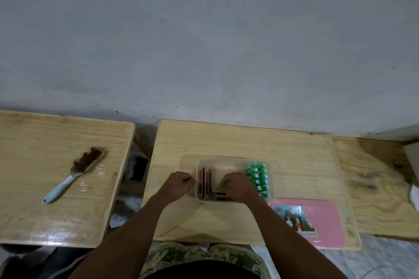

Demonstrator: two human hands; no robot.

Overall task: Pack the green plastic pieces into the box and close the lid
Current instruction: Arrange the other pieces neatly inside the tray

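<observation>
A translucent box [234, 200] is sitting open on the middle bench [294, 165], just below the centre of the frame. The green pieces [258, 176] are standing in a packed row along the box's right wall, their round ends facing up. Along the left wall, dark red-and-black pieces [204, 180] are lying side by side, and more of them are lying crosswise at the lower edge of the box.

The left hand [179, 184] is resting at the box's left rim, fingers [189, 179] curled and pinching a small pale item — too small to identify. The right hand [238, 187] is reaching inside the box, lower centre, its fingers [226, 182] bent down over the crosswise dark pieces; whether they are gripping one cannot be told, as the hand is covering the contact.

The lid [324, 222] — pink, with a picture label [293, 218] — is lying flat on the same bench at the lower right, just beside the box's lower right corner.

On a separate bench [45, 138] at the left of the frame, a brush [72, 176] with dark bristles and a pale blue handle is lying diagonally, well apart from the box. A third wooden surface [374, 188] is adjoining at the right edge.
</observation>
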